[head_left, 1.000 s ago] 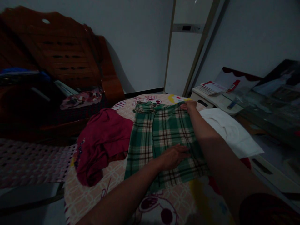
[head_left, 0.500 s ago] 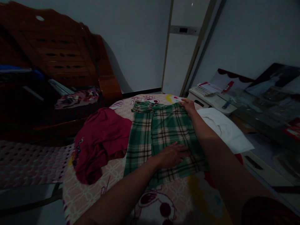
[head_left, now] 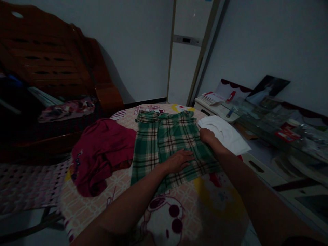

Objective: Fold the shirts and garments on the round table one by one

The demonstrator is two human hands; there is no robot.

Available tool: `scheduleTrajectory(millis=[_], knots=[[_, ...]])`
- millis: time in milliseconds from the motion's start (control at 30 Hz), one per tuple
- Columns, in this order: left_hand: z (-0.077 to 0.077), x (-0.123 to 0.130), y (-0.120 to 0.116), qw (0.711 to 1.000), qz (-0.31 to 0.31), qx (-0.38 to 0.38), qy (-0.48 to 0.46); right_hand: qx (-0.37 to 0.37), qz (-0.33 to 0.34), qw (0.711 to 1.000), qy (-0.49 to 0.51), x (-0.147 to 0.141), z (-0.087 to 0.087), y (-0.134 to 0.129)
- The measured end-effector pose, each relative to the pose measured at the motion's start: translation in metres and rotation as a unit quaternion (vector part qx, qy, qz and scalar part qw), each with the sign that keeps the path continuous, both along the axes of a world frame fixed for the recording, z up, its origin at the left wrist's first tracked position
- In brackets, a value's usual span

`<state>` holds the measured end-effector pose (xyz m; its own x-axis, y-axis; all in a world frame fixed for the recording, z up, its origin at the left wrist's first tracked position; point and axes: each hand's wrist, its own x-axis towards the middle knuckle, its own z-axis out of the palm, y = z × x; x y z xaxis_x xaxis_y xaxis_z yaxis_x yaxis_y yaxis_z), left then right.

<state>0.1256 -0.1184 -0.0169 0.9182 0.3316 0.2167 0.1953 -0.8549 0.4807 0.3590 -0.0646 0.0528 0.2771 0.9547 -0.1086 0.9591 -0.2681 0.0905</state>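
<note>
A green, black and cream plaid shirt [head_left: 147, 143] lies spread on a round, cloth-covered table [head_left: 123, 186], its top end bunched. My left hand [head_left: 179, 160] rests flat on the lower middle of the shirt, fingers stretched out. At the shirt's right edge, my right hand [head_left: 207, 136] is closed with the fingers curled around the fabric; the fingertips are hidden. A crumpled dark red garment [head_left: 107, 147] lies to the left of the shirt. Beyond my right hand, a folded white cloth [head_left: 225, 133] lies at the table's right side.
A carved wooden bench [head_left: 48, 58] with cloths on it stands at the left, near a woven seat [head_left: 33, 184]. A tall white cabinet-like unit [head_left: 183, 68] stands at the back. On the right is a glass-topped stand [head_left: 271, 123] holding papers and small items.
My right hand has come down from the shirt's upper right corner to its right edge, and its fingers have curled in. My left hand stays flat on the shirt. The view has turned slightly right.
</note>
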Motion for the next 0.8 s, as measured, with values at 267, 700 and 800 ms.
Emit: scheduleTrajectory(millis=[267,700,800], knots=[[0.005,-0.002,-0.001,1.000,0.003,0.009,0.008,0.012,0.001,0.999,-0.037,-0.006,0.001,-0.005],[0.005,-0.006,0.002,0.989,0.128,0.051,0.059,0.122,0.030,0.991,-0.047,-0.016,0.002,-0.022],[0.003,-0.006,0.004,0.989,0.120,0.065,0.061,0.167,0.016,0.986,-0.013,-0.007,0.001,-0.043]])
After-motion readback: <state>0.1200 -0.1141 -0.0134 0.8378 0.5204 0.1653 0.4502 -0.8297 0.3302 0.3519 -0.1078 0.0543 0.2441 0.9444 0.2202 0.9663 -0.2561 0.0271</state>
